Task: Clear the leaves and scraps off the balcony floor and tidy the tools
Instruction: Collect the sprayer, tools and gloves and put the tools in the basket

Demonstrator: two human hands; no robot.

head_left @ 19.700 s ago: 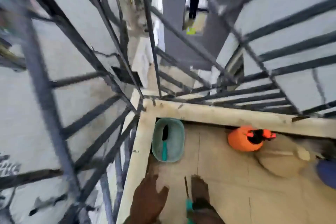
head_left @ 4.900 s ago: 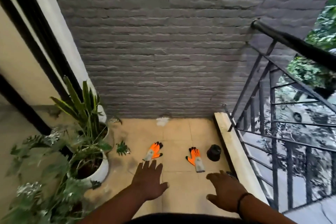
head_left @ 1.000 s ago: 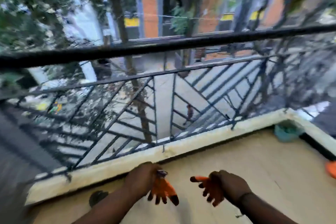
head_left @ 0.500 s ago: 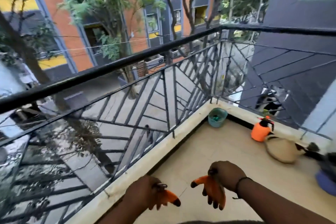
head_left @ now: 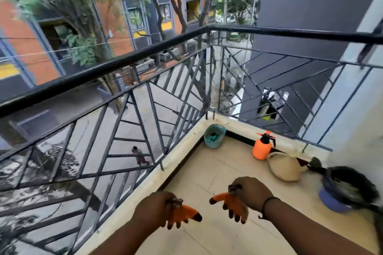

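My left hand [head_left: 154, 207] grips one orange work glove [head_left: 183, 215] by its cuff, and the glove's dark-tipped fingers hang down. My right hand [head_left: 253, 193] grips the other orange glove [head_left: 233, 206] the same way. Both hands are held out over the tan balcony floor [head_left: 209, 232], low in the view. In the far corner stands a teal tub [head_left: 214, 136] with a teal-handled tool lying inside it.
A black metal railing [head_left: 145, 51] on a cream kerb [head_left: 182, 145] closes the left and far sides. An orange spray bottle [head_left: 262, 148], a beige sack [head_left: 285, 168] and a blue pot [head_left: 335, 201] with dark contents stand along the right wall.
The view has swung further right, so the far corner with the teal tub, the sprayer and the sack now sits nearer the middle. Both hands keep hold of their gloves.
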